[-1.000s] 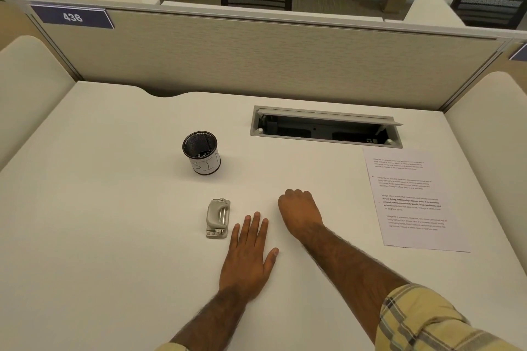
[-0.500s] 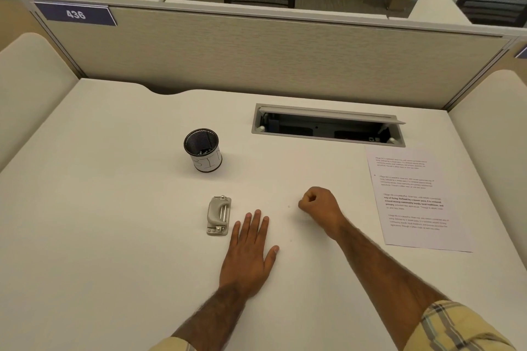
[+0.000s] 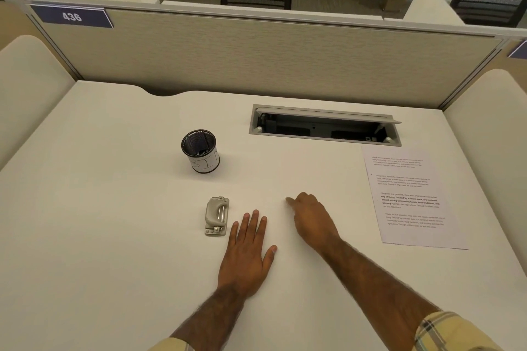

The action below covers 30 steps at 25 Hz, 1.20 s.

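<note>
My left hand [image 3: 247,251] lies flat on the white desk [image 3: 114,236], palm down with fingers straight, just right of a small grey hole punch [image 3: 216,216] and not touching it. My right hand [image 3: 312,218] rests on the desk a little to the right, its fingers mostly curled under. One finger sticks out to the left with its tip at the surface. Nothing shows in that hand, though its palm side is hidden. A black mesh pen cup [image 3: 199,151] with a white paper label stands behind the punch.
A printed sheet [image 3: 410,196] lies at the right of the desk. An open grey cable tray [image 3: 325,125] is sunk into the desk at the back. Beige partition panels [image 3: 271,57] wall in the back and both sides; a sign reads 436 [image 3: 72,16].
My right hand, a closed fist before, drifted right and came back slightly left, and now one finger points out. The left hand and the objects have not moved.
</note>
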{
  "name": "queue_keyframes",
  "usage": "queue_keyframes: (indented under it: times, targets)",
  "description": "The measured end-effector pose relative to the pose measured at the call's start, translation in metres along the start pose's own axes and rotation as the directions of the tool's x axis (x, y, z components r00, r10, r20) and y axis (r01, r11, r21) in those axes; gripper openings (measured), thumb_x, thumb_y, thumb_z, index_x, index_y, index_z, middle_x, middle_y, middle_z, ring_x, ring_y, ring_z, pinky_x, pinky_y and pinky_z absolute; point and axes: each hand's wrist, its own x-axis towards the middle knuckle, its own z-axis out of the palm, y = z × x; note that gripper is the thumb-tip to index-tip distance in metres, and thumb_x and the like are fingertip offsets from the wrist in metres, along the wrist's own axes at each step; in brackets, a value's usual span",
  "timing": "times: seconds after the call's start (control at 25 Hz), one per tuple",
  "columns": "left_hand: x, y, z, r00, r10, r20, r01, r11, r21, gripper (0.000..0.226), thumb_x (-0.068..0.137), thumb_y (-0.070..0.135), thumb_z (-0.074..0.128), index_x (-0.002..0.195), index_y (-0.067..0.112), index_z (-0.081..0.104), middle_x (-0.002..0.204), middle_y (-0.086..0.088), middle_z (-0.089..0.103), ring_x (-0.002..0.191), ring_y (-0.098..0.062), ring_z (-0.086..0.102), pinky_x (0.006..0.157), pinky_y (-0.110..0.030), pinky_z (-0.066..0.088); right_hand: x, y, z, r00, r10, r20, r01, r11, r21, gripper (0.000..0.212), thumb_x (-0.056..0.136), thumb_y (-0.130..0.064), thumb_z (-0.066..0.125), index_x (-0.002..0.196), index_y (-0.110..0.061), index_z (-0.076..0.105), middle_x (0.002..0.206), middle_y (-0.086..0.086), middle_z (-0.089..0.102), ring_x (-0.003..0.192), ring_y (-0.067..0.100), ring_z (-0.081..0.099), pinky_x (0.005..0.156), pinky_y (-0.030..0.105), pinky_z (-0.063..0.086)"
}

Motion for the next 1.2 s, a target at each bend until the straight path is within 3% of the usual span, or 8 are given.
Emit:
queue_keyframes:
  times: [0.4,0.52,0.6,0.76,0.92,0.96,1.08,1.2]
  targets:
    - [-0.001,0.001,0.000,1.000,0.002,0.003,-0.003,1.000,0.011,0.070,0.105,0.056,0.022,0.164,0.021,0.008,0.173,0.000,-0.001,0.159,-0.018,-0.006,0.127,-0.045,0.005,-0.026,-0.016,0.013,0.994,-0.031,0.103,0.066,0.933,-0.353,0.071,0.098,-0.014,0.051,0.158,-0.008,0.013,0.153,0.018,0.034,0.132,0.036,0.040,0.107,0.048,0.037]
    - [-0.001,0.000,-0.001,1.000,0.002,0.001,-0.002,1.000,0.002,0.070,0.105,0.056,0.022,0.164,0.021,0.007,0.173,0.000,-0.002,0.159,-0.018,-0.007,0.126,-0.045,0.005,-0.017,-0.018,-0.003,0.996,0.018,0.083,-0.001,0.980,-0.201,0.063,0.097,-0.007,0.044,0.157,-0.017,0.026,0.145,0.013,0.040,0.127,0.031,0.043,0.101,0.042,0.043]
    - [-0.001,0.001,-0.001,1.000,0.004,-0.007,-0.004,1.000,0.003,0.070,0.105,0.055,0.023,0.164,0.021,0.008,0.173,0.000,-0.002,0.159,-0.018,-0.006,0.126,-0.045,0.005,-0.004,-0.013,-0.018,0.982,0.153,0.108,-0.173,0.962,0.211,0.057,0.094,0.002,0.041,0.147,-0.016,0.048,0.132,0.009,0.051,0.118,0.026,0.050,0.097,0.035,0.047]
    - [-0.001,0.000,0.000,1.000,0.005,-0.010,-0.005,1.000,-0.004,0.070,0.105,0.055,0.025,0.164,0.021,0.008,0.173,0.001,-0.001,0.159,-0.017,-0.006,0.126,-0.044,0.004,0.001,-0.012,-0.043,0.815,0.373,0.444,-0.540,0.210,0.815,0.030,0.089,0.004,0.051,0.107,-0.002,0.075,0.092,0.011,0.067,0.074,0.018,0.057,0.061,0.025,0.044]
    - [-0.001,0.000,0.000,1.000,0.000,-0.003,0.000,1.000,0.003,0.070,0.105,0.056,0.023,0.164,0.022,0.007,0.173,0.001,-0.003,0.158,-0.017,-0.007,0.126,-0.043,0.003,0.000,-0.007,-0.043,0.749,0.399,0.529,-0.556,-0.056,0.829,0.018,0.089,0.002,0.057,0.092,-0.001,0.075,0.075,0.008,0.069,0.062,0.016,0.060,0.053,0.023,0.044]
    - [-0.001,0.000,0.000,1.000,0.000,-0.001,0.000,1.000,0.002,0.070,0.105,0.056,0.023,0.164,0.022,0.007,0.173,0.001,-0.003,0.158,-0.017,-0.007,0.126,-0.043,0.003,0.000,-0.005,-0.040,0.770,0.434,0.467,-0.534,0.039,0.845,0.017,0.089,0.001,0.059,0.090,-0.002,0.075,0.074,0.007,0.068,0.063,0.017,0.059,0.054,0.024,0.044]
    - [-0.001,0.000,0.000,1.000,0.004,-0.003,-0.004,1.000,-0.007,0.070,0.105,0.055,0.024,0.164,0.022,0.007,0.173,0.001,-0.003,0.159,-0.018,-0.006,0.126,-0.044,0.004,0.004,-0.001,-0.029,0.915,0.374,0.149,-0.391,0.741,0.546,0.020,0.092,-0.009,0.058,0.096,-0.009,0.078,0.091,0.000,0.072,0.085,0.019,0.065,0.074,0.028,0.052]
    - [-0.001,-0.001,0.001,1.000,0.003,0.001,-0.003,1.000,-0.007,0.070,0.105,0.055,0.023,0.164,0.022,0.006,0.173,0.001,-0.004,0.158,-0.017,-0.008,0.126,-0.044,0.003,0.012,-0.001,-0.019,0.990,0.128,0.051,-0.135,0.979,0.156,0.025,0.099,-0.019,0.052,0.109,-0.014,0.074,0.109,0.003,0.068,0.102,0.023,0.063,0.087,0.033,0.050]
